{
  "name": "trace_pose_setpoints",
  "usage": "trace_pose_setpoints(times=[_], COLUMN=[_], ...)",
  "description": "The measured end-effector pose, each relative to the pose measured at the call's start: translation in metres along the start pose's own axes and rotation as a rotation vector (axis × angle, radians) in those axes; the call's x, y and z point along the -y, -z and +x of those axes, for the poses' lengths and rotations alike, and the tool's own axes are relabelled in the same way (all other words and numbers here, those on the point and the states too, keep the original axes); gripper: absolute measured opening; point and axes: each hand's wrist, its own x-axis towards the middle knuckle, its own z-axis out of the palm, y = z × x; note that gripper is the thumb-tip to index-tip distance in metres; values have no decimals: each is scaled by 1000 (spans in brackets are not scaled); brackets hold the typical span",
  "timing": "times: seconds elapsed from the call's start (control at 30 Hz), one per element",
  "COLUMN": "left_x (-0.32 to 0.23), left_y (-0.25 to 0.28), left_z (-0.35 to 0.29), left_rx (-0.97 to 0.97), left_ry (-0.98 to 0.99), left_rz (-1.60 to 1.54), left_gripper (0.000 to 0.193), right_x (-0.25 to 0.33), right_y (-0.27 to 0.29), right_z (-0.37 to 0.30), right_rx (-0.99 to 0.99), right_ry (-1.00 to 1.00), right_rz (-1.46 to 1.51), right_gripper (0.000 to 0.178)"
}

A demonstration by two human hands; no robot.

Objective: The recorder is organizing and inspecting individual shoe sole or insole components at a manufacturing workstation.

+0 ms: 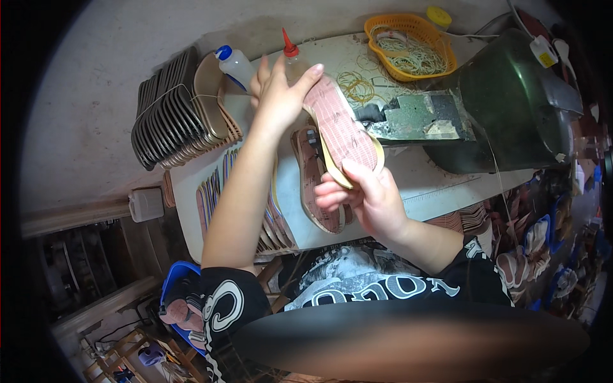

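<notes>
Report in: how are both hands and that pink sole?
Right hand grips pink sole by lower end. Left hand spread, thumb at sole's upper end. Green machine close on the right; nothing plainly blocking.

the pale table (329, 57) bears a yellow basket (415, 77), a blue-capped bottle (238, 67), loose bands (357, 89) and soles (271, 223)

Left hand (278, 92) blocks part of the red-capped bottle (290, 49). Right hand (380, 201) hides a bit of the held sole's (345, 131) near end; the sole on the table (313, 191) is partly behind both. Left forearm (242, 191) crosses the sole row (273, 220). Blurred patch (408, 341) at bottom, unreadable. Far-right clutter (565, 262) too small to tell.
</notes>
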Motion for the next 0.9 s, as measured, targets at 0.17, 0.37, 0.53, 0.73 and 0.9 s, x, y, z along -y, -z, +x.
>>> trace_pose_setpoints(times=[0.17,0.37,0.53,0.73,0.9], left_x=[-25,-56,-64,-61,-46], left_y=[31,42,51,70,75], left_z=[28,44,40,15,-13], left_rx=[515,1120,1256,1095,1006], left_ry=[-775,-608,-441,-431,-281], left_rz=[181,230,145,219,109], left_gripper=[56,41,38,30,38], right_x=[5,14,21,26,29], right_y=[-2,-8,-10,-5,0], right_z=[13,22,23,22,22], right_rx=[-42,-28,-44,-12,21], right_ry=[-16,-32,-52,-78,-59], right_rz=[-3,-5,-8,-24,-71], right_gripper=[39,39,40,41,39])
